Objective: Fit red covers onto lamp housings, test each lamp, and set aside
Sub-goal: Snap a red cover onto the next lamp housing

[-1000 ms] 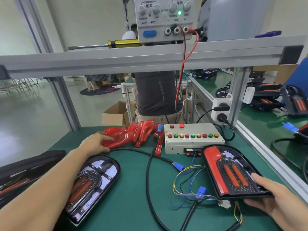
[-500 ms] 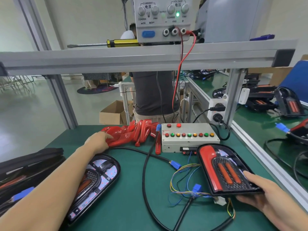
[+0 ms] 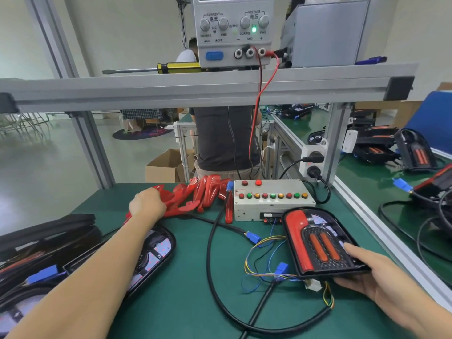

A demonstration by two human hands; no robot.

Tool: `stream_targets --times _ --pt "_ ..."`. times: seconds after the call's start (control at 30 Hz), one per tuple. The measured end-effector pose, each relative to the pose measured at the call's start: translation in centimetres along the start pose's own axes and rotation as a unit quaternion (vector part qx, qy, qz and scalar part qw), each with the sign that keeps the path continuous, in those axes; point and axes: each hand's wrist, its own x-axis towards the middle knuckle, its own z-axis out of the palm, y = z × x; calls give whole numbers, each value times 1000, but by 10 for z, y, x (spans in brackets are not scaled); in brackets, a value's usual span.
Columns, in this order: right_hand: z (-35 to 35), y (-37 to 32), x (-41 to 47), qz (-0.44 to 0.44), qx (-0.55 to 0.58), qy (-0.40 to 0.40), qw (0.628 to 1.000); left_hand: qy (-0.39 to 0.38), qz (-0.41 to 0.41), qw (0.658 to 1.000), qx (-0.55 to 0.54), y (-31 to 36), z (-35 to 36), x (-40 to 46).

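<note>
Head view looks down on a green counter [image 3: 186, 277]. At 11 o'clock the left hand [image 3: 146, 205] lies on a heap of red covers [image 3: 195, 194]; its fingers curl over the nearest cover, seemingly gripping it, though the fingertips are hidden behind the knuckles. At 4 o'clock the right hand [image 3: 374, 275] holds a lamp [image 3: 320, 243] by its near edge, thumb on top of the black grille, other fingers under the rim. This lamp already carries a red cover on its left side and lies flat beside the test box [image 3: 271, 199]. A second lamp housing [image 3: 149, 255], bare of a cover, lies at 8 o'clock, partly under the left forearm.

The covers look like thin moulded plastic: light, stiff, glossy and probably slick, and likely to snag on one another in the heap. I judge a pinch on a long edge safest, lifting one clear of the rest before carrying it. The lamp is broader and likely heavier, with wires [image 3: 264, 260] trailing from its near end; holding the rim, as the right hand does, keeps fingers off the lens.

The left arm stretches nearly straight from 7 o'clock toward the heap, wrist turned palm down. The right forearm enters from 5 o'clock, wrist low, hand cupped round the lamp's corner.
</note>
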Motion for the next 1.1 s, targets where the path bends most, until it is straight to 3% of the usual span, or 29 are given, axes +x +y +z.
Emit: stream_targets --times 0.17,0.33,0.4,0.43,0.5,0.53,0.57,0.6,0.67,0.73,0.83,0.93,0.97,1.0,1.07,1.1 --pt "-4 -6 -3 2 -47 7 999 40 4 998 -42 14 -2 -17" --pt "-7 -6 -2 -22 -122 47 991 49 43 974 -215 52 -25 -54" --pt "-7 -9 -2 -43 -157 74 984 33 52 944 -323 71 -32 -75" --pt "-6 -12 -3 -56 -176 88 979 -2 37 902 -429 81 -35 -85" --pt "-5 -19 -4 -89 -217 105 966 -124 -33 739 -662 102 -42 -106" --pt "-4 -22 -5 -103 -239 111 959 -187 -68 651 -733 113 -45 -118" --pt "-2 -25 -5 -116 -273 119 948 -235 -92 584 -771 124 -46 -129" --pt "0 -26 -5 -134 -326 132 926 -272 -101 547 -786 133 -44 -139" --pt "8 -27 -10 -201 -412 174 871 -326 -81 522 -784 151 -39 -160" --pt "24 -29 -21 -273 -382 152 870 -350 -55 515 -780 167 -31 -178" --pt "49 -30 -29 -275 -325 43 904 -382 -23 512 -769 189 -24 -201" --pt "50 -32 -27 -310 -305 50 899 -402 12 508 -761 202 -23 -212" --pt "45 -34 -27 -318 -301 61 897 -391 30 528 -753 203 -23 -210" --pt "39 -36 -27 -322 -303 72 894 -357 58 585 -726 204 -21 -205" --pt "22 -40 -27 -314 -361 114 871 -238 111 755 -600 200 -11 -185" --pt "13 -42 -27 -301 -411 132 850 -202 121 818 -525 197 -5 -175"
